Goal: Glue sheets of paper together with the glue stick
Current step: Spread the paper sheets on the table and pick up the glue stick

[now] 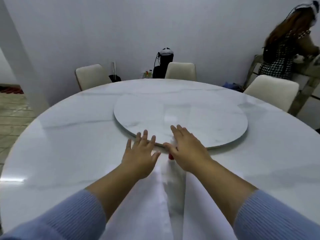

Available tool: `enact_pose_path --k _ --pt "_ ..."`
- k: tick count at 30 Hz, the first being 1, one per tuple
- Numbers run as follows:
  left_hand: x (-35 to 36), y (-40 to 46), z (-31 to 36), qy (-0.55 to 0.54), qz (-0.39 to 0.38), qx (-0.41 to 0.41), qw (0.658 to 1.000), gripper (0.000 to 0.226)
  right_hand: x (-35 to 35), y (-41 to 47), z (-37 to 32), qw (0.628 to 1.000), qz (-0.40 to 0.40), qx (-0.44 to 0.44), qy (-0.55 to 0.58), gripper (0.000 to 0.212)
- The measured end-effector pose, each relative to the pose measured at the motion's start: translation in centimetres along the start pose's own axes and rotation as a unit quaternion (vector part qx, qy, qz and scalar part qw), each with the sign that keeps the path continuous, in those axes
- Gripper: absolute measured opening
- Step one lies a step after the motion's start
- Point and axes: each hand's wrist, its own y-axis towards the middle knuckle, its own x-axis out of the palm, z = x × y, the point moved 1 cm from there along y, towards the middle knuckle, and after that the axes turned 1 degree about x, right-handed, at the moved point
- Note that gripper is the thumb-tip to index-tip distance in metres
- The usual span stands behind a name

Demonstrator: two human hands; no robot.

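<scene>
White sheets of paper lie on the marble table in front of me, running between my forearms. My left hand hovers flat over their far end with fingers spread, holding nothing. My right hand is also flat and spread, reaching over the edge of the turntable. A small red piece of the glue stick shows just under my right thumb, mostly hidden; I cannot tell if the hand touches it. The image is blurred.
A round raised turntable sits at the table's middle. Cream chairs stand around the far side. A person stands at the far right by a shelf. A black bag with a headset rests against the wall.
</scene>
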Motion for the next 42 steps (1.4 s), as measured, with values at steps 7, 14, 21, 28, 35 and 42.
enact_pose_path --k 7,14,21,28,35,42 --pt "3.2 -2.8 0.0 -0.048 0.010 -0.002 0.999 0.062 2.9 -1.4 -0.2 0.989 0.118 -0.048 0.081 0.037" --pt "2.2 -6.4 3.2 -0.337 0.100 0.076 0.933 0.041 2.3 -4.7 -1.3 0.947 0.151 -0.013 0.282 0.028" --pt "0.7 -8.7 4.2 -0.586 0.080 0.082 0.802 0.030 0.7 -7.6 -0.2 0.792 0.110 -0.029 0.599 0.012" --pt "1.4 -9.5 4.5 -0.644 0.060 0.060 0.760 0.030 2.0 -7.9 -0.6 0.737 0.068 -0.047 0.670 0.034" --pt "1.8 -9.2 4.3 -0.692 0.044 0.064 0.718 0.035 2.0 -7.6 -0.5 0.714 0.032 -0.054 0.697 0.039" --pt "2.0 -9.1 4.3 -0.773 -0.019 0.082 0.628 0.038 1.8 -7.7 -0.6 0.708 0.033 -0.058 0.703 0.031"
